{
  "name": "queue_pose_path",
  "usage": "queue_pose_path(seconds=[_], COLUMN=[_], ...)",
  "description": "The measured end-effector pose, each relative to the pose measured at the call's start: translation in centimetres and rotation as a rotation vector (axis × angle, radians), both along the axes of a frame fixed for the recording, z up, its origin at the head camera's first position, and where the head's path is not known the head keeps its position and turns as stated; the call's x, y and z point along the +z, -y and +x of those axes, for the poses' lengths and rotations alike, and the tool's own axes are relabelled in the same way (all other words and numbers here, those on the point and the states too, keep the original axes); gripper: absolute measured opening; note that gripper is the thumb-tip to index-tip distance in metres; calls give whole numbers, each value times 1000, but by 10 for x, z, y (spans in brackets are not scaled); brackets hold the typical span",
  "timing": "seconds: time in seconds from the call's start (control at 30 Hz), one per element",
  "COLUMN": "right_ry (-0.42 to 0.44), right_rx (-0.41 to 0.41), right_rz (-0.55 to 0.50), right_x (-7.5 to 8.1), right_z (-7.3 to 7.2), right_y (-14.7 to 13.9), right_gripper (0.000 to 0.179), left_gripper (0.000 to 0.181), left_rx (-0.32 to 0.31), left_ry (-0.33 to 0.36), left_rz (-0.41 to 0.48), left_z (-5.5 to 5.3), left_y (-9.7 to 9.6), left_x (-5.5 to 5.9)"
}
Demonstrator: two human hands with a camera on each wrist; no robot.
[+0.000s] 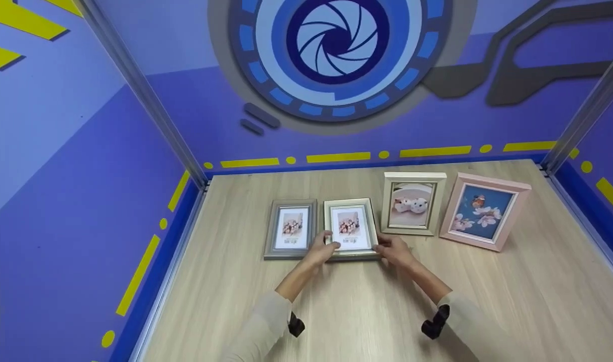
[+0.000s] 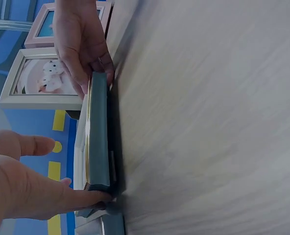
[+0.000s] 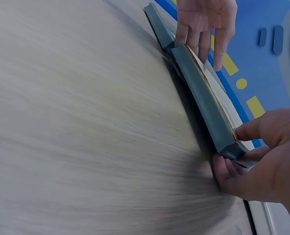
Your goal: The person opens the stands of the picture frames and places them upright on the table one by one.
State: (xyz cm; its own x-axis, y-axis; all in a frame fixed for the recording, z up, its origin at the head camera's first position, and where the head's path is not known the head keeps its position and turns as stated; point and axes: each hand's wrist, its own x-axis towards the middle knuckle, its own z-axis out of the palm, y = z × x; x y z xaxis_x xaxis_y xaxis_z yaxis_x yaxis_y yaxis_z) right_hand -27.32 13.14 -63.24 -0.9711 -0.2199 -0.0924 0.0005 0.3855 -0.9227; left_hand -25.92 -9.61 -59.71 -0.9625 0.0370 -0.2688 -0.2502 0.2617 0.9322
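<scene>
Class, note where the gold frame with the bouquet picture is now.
In the head view, the gold frame is between the left hand and right hand, right of the grey frame and left of the cream frame.

Cannot read the tiny lettering in the gold frame or grey frame; in the left wrist view, cannot see the pink frame whole, cropped above and partly covered by the right hand; in the head view, lose both sleeves at the bottom.
</scene>
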Motion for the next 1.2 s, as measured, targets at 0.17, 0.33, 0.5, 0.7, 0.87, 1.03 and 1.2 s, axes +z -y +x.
queue_pose_path(seconds=[0.17, 0.33, 0.5, 0.7, 0.87, 1.03, 1.2], right_ry=[21, 14, 16, 89, 80, 54, 57], right_rx=[-8, -43, -61, -63, -16, 15, 43], right_rz=[-45, -51, -135, -237, -280, -286, -295], right_x=[2, 6, 7, 13, 23, 34, 39], right_z=[1, -1, 0, 9, 17, 18, 20], right_y=[-5, -8, -8, -8, -9, -11, -13], right_gripper=[50, 47, 47, 51, 56, 61, 67], left_gripper=[51, 52, 54, 59, 63, 66, 66], left_rx=[33, 92, 181, 230, 227, 171, 134], left_ry=[6, 15, 27, 30, 43, 35, 22], left_rz=[-21, 30, 81, 89, 81, 85, 60], left_z=[0, -3, -8, -8, -6, -2, 3], left_y=[-6, -8, -6, -1, 8, 17, 20], left_x=[5, 6, 8, 8, 8, 21, 31])
